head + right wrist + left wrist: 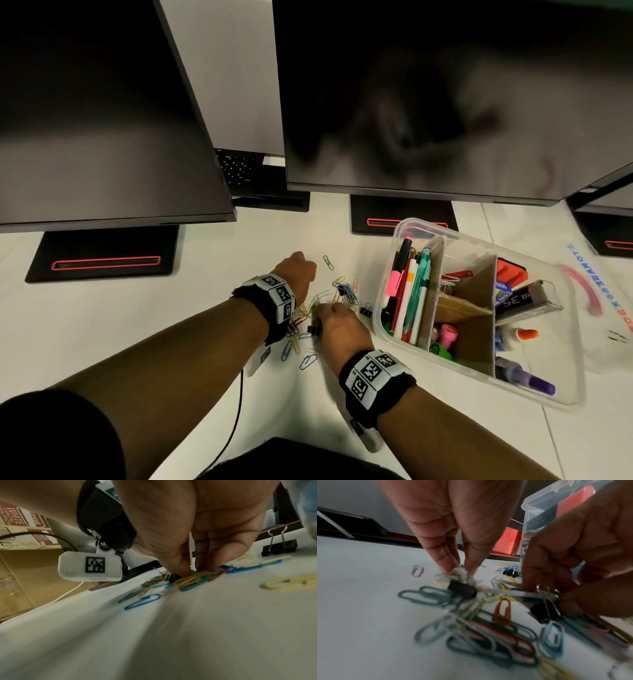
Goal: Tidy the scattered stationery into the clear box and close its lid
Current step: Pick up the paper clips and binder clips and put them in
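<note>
Coloured paper clips [310,308] lie in a scattered heap on the white desk, with small black binder clips among them. My left hand [301,274] points down into the heap, and its fingertips [452,566] pinch the wire handles of a black binder clip [462,591]. Just to the right, my right hand [334,318] grips another black binder clip [546,612], its fingers [223,555] pressing into the clips. The clear box [383,322] stands open to the right, with pens, markers, glue and a stapler in its compartments.
Two dark monitors [102,137] on black stands [102,260] block the back of the desk. A clear printed flap [585,294], seemingly the lid, lies right of the box. One more binder clip [278,547] stands beside the box. A black cable [236,411] hangs from my left wrist.
</note>
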A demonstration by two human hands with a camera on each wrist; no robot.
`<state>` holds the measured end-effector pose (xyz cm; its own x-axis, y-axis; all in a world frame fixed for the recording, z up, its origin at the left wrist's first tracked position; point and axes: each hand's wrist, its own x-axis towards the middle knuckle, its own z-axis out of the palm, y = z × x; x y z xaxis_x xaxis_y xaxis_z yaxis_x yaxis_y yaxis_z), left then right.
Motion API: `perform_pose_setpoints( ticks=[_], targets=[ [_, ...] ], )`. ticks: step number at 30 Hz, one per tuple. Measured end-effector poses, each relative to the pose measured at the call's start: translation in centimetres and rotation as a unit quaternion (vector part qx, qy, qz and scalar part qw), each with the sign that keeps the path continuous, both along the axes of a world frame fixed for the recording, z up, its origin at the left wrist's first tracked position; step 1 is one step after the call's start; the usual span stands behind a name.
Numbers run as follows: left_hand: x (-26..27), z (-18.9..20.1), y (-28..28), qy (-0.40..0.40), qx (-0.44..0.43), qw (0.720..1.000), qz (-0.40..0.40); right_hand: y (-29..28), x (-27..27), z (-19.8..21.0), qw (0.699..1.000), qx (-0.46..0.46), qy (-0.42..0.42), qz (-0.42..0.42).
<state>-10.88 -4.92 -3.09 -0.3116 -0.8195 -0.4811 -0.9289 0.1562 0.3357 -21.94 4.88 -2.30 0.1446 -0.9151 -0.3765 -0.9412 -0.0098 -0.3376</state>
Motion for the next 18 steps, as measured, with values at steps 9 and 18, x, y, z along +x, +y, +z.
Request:
perform_pose_setpoints(
  ticks=[9,18],
  targets=[
    [2.0,0.3,0.5,0.047,0.025,0.998,0.046,-0.5,-0.6,0.1,1.000,-0.012,-0.011,-0.004],
    [3.4,1.4,1.3,0.149,0.016,0.974,0.171,-0.4,-0.1,-0.3,0.998,-0.032,-0.035,-0.030]
  ],
)
